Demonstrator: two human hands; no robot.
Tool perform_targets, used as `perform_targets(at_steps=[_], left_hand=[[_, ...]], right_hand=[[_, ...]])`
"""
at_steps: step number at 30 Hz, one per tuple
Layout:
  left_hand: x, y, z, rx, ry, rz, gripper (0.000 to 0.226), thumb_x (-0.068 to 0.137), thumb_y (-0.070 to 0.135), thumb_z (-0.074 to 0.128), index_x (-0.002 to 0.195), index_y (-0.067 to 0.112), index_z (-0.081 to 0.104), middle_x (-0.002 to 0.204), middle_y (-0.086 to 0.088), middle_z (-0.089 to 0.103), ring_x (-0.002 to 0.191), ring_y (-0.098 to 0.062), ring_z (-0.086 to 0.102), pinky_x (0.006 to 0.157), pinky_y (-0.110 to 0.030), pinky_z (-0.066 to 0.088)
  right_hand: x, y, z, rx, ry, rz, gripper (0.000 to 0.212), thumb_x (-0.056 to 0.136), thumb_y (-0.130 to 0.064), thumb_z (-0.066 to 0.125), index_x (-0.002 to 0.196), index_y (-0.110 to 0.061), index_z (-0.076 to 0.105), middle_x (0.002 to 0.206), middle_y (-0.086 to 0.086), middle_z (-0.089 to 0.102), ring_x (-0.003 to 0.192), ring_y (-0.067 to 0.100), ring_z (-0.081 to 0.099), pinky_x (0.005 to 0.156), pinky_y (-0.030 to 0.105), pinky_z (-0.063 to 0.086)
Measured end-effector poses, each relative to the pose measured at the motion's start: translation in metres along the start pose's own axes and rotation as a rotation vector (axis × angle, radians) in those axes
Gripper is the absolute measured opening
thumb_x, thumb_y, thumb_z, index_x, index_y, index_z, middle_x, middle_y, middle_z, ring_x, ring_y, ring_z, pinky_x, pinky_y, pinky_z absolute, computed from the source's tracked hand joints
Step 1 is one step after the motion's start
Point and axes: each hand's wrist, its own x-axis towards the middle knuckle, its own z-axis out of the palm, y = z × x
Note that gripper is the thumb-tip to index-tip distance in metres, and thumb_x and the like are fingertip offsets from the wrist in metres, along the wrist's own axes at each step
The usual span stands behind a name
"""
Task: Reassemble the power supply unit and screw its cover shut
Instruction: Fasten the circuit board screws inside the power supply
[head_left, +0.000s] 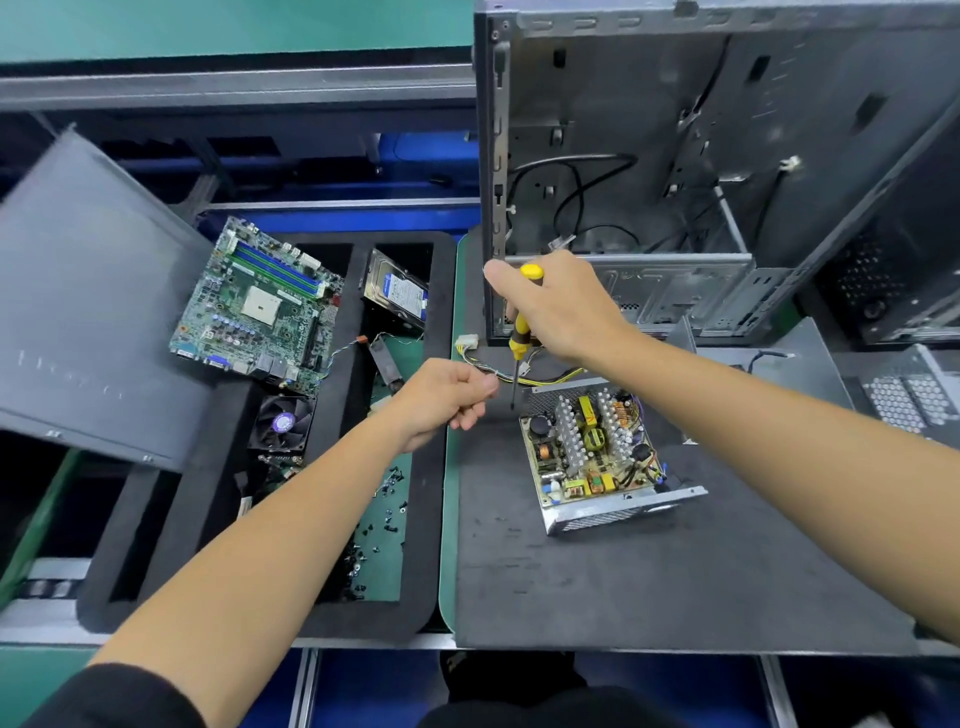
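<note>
The right hand (558, 306) has its fingers curled around a yellow screwdriver (521, 332), tip pointing down beside the open power supply unit (597, 457) on the dark mat (675, 582). The left hand (447, 397) is a loose fist; whether it holds something, I cannot tell. Behind stands the computer case (727, 156); left, a motherboard (260, 306).

left hand (447, 397): curled, contents hidden | screwdriver (521, 332): grip partly hidden by right hand (561, 306) | computer case (727, 156): cut off at top and right | loose screws (387, 499): too small to tell apart

R hand (558, 306) grips screwdriver (521, 332) above open PSU (597, 457).
</note>
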Motion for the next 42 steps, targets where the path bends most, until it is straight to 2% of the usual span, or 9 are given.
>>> perform_targets(at_steps=[3,6,9,13,22,25,33,38,42], left_hand=[[-0.003,-0.007,0.003,-0.081,-0.028,-0.009,0.020,0.092,0.005,0.059,0.072,0.006,0.061,0.058,-0.002,0.062,0.046,-0.009,0.055,0.042,-0.015,0.039],[-0.004,-0.013,0.004,-0.168,-0.049,-0.033,0.014,0.090,-0.005,0.057,0.083,0.003,0.065,0.070,-0.010,0.068,0.057,-0.013,0.064,0.053,-0.017,0.050],[-0.005,-0.016,0.007,-0.190,-0.050,-0.060,0.011,0.088,-0.009,0.057,0.087,0.001,0.062,0.076,-0.016,0.068,0.062,-0.017,0.068,0.058,-0.019,0.054],[-0.004,-0.016,0.011,-0.230,-0.067,-0.061,0.012,0.092,-0.007,0.052,0.093,-0.001,0.062,0.076,-0.014,0.069,0.063,-0.017,0.068,0.060,-0.019,0.054],[-0.006,-0.015,0.014,-0.341,-0.054,-0.101,0.013,0.098,0.002,0.045,0.098,0.001,0.058,0.077,-0.010,0.072,0.071,-0.016,0.071,0.062,-0.017,0.056],[-0.009,-0.016,0.014,-0.347,-0.082,-0.109,0.012,0.098,0.002,0.045,0.099,0.001,0.057,0.080,-0.010,0.073,0.071,-0.015,0.072,0.061,-0.018,0.056],[-0.010,-0.016,0.018,-0.351,-0.105,-0.089,0.010,0.098,0.002,0.045,0.099,0.004,0.055,0.083,-0.009,0.074,0.073,-0.014,0.071,0.063,-0.018,0.056],[-0.010,-0.015,0.020,-0.313,-0.108,-0.068,0.012,0.096,-0.003,0.046,0.092,0.002,0.056,0.075,-0.008,0.072,0.065,-0.014,0.069,0.062,-0.018,0.056],[-0.009,-0.013,0.021,-0.259,-0.093,-0.046,0.014,0.094,-0.007,0.047,0.091,0.000,0.058,0.073,-0.008,0.069,0.062,-0.012,0.066,0.061,-0.017,0.054]], right_hand=[[-0.001,0.006,0.000,-0.043,-0.010,0.001,0.063,0.092,-0.044,0.051,0.057,0.008,0.054,0.046,0.008,0.061,0.041,0.009,0.061,0.041,0.012,0.038],[-0.001,0.010,-0.001,-0.074,0.007,0.027,0.064,0.090,-0.050,0.051,0.055,0.003,0.049,0.052,0.011,0.064,0.042,0.009,0.062,0.039,0.014,0.039],[-0.002,0.011,-0.001,-0.097,0.002,0.047,0.062,0.090,-0.051,0.051,0.054,-0.001,0.047,0.050,0.007,0.064,0.039,0.010,0.058,0.035,0.014,0.036],[-0.006,0.010,0.001,-0.120,-0.013,0.055,0.057,0.091,-0.050,0.051,0.050,-0.011,0.044,0.050,0.003,0.065,0.035,0.008,0.052,0.034,0.016,0.039],[-0.008,0.009,0.000,-0.150,-0.013,0.054,0.051,0.093,-0.042,0.054,0.057,-0.007,0.046,0.053,0.008,0.065,0.038,0.014,0.054,0.037,0.023,0.041],[-0.009,0.010,0.002,-0.131,-0.005,0.063,0.049,0.092,-0.042,0.054,0.056,-0.010,0.044,0.053,0.005,0.065,0.037,0.014,0.057,0.037,0.020,0.041],[-0.011,0.010,0.004,-0.165,-0.016,0.063,0.048,0.092,-0.042,0.054,0.059,-0.008,0.049,0.051,0.001,0.064,0.037,0.010,0.058,0.040,0.024,0.044],[-0.012,0.011,0.002,-0.128,-0.019,0.083,0.047,0.092,-0.039,0.054,0.056,-0.010,0.048,0.050,0.001,0.063,0.036,0.012,0.059,0.036,0.017,0.041],[-0.013,0.011,0.001,-0.154,-0.013,0.059,0.048,0.093,-0.038,0.054,0.058,-0.005,0.051,0.048,0.001,0.063,0.035,0.011,0.057,0.037,0.020,0.041]])
